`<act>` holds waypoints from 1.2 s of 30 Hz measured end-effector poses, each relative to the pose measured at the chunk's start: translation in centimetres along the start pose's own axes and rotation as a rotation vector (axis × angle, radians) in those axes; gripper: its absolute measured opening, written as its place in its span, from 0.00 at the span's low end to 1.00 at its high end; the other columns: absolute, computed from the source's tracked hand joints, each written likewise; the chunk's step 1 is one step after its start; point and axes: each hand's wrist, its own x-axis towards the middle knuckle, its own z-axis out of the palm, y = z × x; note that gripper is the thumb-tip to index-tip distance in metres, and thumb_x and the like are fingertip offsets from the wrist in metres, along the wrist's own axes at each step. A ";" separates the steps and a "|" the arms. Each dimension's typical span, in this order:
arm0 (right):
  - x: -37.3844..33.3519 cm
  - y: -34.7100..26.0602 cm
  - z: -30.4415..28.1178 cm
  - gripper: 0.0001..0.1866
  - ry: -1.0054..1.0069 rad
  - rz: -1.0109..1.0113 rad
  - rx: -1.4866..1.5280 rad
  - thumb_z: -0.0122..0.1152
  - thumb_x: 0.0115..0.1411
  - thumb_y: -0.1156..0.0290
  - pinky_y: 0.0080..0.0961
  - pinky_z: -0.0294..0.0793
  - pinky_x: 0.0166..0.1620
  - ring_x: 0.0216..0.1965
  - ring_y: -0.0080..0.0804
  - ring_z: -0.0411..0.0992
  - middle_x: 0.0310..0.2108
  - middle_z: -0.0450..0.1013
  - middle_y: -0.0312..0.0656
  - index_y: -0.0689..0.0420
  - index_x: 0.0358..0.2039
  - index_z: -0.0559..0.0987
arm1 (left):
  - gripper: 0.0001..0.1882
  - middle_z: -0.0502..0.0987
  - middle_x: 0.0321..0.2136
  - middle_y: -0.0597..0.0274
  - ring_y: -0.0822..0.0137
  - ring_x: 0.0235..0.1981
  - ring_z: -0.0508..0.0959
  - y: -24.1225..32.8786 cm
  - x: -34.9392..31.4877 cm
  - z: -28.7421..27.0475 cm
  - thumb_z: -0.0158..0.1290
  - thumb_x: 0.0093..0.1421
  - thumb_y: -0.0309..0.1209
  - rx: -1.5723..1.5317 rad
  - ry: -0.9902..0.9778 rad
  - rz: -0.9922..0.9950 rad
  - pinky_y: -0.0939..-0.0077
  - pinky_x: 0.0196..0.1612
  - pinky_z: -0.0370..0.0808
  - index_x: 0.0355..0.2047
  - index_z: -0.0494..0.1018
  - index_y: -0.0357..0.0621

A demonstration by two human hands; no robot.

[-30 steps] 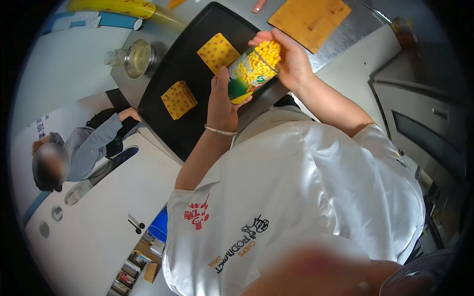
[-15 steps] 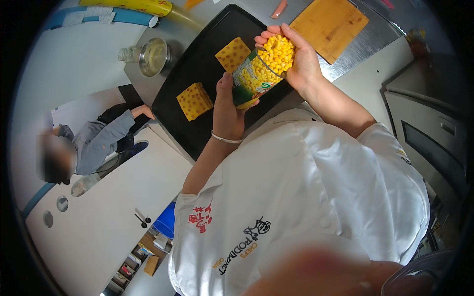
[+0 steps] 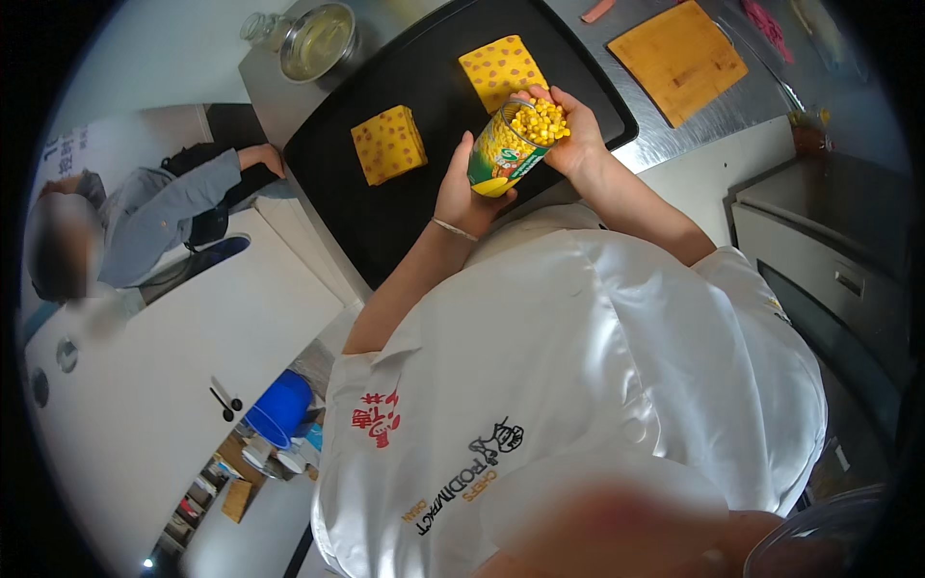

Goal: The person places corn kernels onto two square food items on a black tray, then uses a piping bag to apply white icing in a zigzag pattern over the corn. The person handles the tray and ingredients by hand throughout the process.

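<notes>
My left hand (image 3: 461,197) is wrapped round a can (image 3: 491,169) with a green and yellow label, tilted with its open mouth up and to the right. Yellow corn kernels (image 3: 541,123) fill it and heap out at the mouth. Cupped under that heap is my right hand (image 3: 583,144), its fingers curled behind the kernels and partly hidden. Below lies a large black tray (image 3: 434,87). On it sit two square yellow stacks with brownish spots: one stack (image 3: 499,67) just beyond the can, another stack (image 3: 387,146) to the left.
A wooden board (image 3: 676,63) lies on the metal counter right of the tray, near a pink strip (image 3: 597,11). A metal bowl (image 3: 319,43) with pale contents and a glass jar (image 3: 258,29) stand at the far left. Another person's sleeve (image 3: 183,197) reaches toward the tray's left edge.
The whole view has shifted. The can looks smaller, farther from the camera, and is tilted a little differently. Both hands keep their hold on the can and kernels.
</notes>
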 end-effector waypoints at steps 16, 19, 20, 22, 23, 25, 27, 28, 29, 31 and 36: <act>5.2 -2.7 6.0 0.13 0.032 -0.093 -0.351 0.50 0.71 0.69 0.34 0.86 0.45 0.40 0.39 0.79 0.38 0.77 0.48 0.67 0.43 0.75 | 0.30 0.79 0.48 0.59 0.62 0.43 0.80 3.6 -3.2 -5.3 0.29 0.74 0.56 -0.258 -0.241 0.164 0.68 0.29 0.78 0.58 0.69 0.50; 7.4 -4.3 6.8 0.12 0.072 -0.059 -0.546 0.54 0.70 0.68 0.26 0.86 0.39 0.37 0.33 0.80 0.37 0.78 0.47 0.66 0.41 0.78 | 0.27 0.77 0.50 0.59 0.63 0.45 0.80 3.7 -4.0 -6.0 0.32 0.74 0.54 -0.249 -0.259 0.267 0.68 0.29 0.78 0.59 0.67 0.51; 7.9 -4.6 7.0 0.12 0.076 -0.038 -0.594 0.55 0.70 0.68 0.25 0.86 0.38 0.36 0.32 0.80 0.36 0.78 0.47 0.66 0.41 0.79 | 0.28 0.76 0.51 0.58 0.59 0.47 0.79 3.7 -4.0 -6.5 0.33 0.73 0.55 -0.272 -0.261 0.274 0.70 0.30 0.78 0.61 0.66 0.50; 9.0 -5.0 7.0 0.13 0.071 -0.019 -0.679 0.57 0.70 0.66 0.19 0.84 0.34 0.34 0.29 0.80 0.34 0.79 0.46 0.64 0.38 0.81 | 0.31 0.75 0.54 0.56 0.52 0.52 0.78 3.3 -3.9 -7.8 0.36 0.72 0.57 -0.313 -0.267 0.290 0.72 0.31 0.77 0.63 0.64 0.50; 9.8 -5.4 7.0 0.13 0.048 -0.014 -0.753 0.57 0.70 0.65 0.18 0.83 0.33 0.34 0.28 0.80 0.33 0.79 0.45 0.64 0.38 0.81 | 0.33 0.73 0.56 0.57 0.51 0.55 0.76 3.1 -3.8 -8.2 0.38 0.71 0.59 -0.341 -0.297 0.297 0.71 0.32 0.78 0.65 0.63 0.51; 10.1 -5.1 7.0 0.13 0.043 -0.092 -0.924 0.60 0.69 0.63 0.15 0.80 0.31 0.32 0.25 0.78 0.32 0.80 0.42 0.61 0.37 0.82 | 0.29 0.74 0.54 0.58 0.58 0.49 0.79 2.9 -4.1 -8.1 0.38 0.72 0.56 -0.369 -0.291 0.309 0.69 0.31 0.79 0.62 0.65 0.50; 10.8 -4.6 6.5 0.13 -0.036 -0.271 -1.143 0.62 0.68 0.63 0.13 0.75 0.29 0.30 0.23 0.76 0.30 0.79 0.40 0.61 0.37 0.82 | 0.28 0.74 0.53 0.58 0.62 0.48 0.79 3.0 -4.3 -7.9 0.40 0.72 0.55 -0.387 -0.296 0.318 0.68 0.30 0.81 0.61 0.66 0.51; 11.0 -4.2 6.4 0.13 -0.080 -0.364 -1.247 0.63 0.68 0.62 0.12 0.73 0.28 0.29 0.22 0.75 0.29 0.79 0.39 0.60 0.36 0.82 | 0.28 0.74 0.53 0.58 0.62 0.48 0.79 3.0 -4.3 -8.0 0.40 0.72 0.55 -0.392 -0.291 0.321 0.68 0.30 0.81 0.61 0.66 0.51; 11.2 -3.7 6.3 0.11 -0.057 -0.514 -1.414 0.64 0.67 0.63 0.17 0.75 0.31 0.29 0.22 0.75 0.28 0.78 0.37 0.59 0.35 0.83 | 0.28 0.74 0.54 0.58 0.62 0.48 0.79 2.9 -4.2 -8.1 0.40 0.72 0.55 -0.396 -0.287 0.323 0.67 0.30 0.81 0.61 0.66 0.51; 11.1 -2.6 5.9 0.10 -0.074 -0.887 -1.744 0.64 0.67 0.64 0.21 0.77 0.34 0.29 0.26 0.76 0.29 0.78 0.37 0.57 0.35 0.83 | 0.28 0.74 0.54 0.58 0.61 0.48 0.79 2.8 -4.1 -8.1 0.40 0.72 0.55 -0.401 -0.282 0.324 0.67 0.30 0.81 0.62 0.65 0.51; 11.5 -1.8 4.0 0.06 -0.467 -1.668 -2.237 0.70 0.58 0.69 0.32 0.78 0.42 0.38 0.40 0.76 0.40 0.78 0.40 0.54 0.36 0.84 | 0.35 0.73 0.55 0.52 0.50 0.55 0.75 2.6 -3.8 -9.2 0.43 0.69 0.59 -0.390 -0.306 0.330 0.70 0.32 0.80 0.65 0.62 0.48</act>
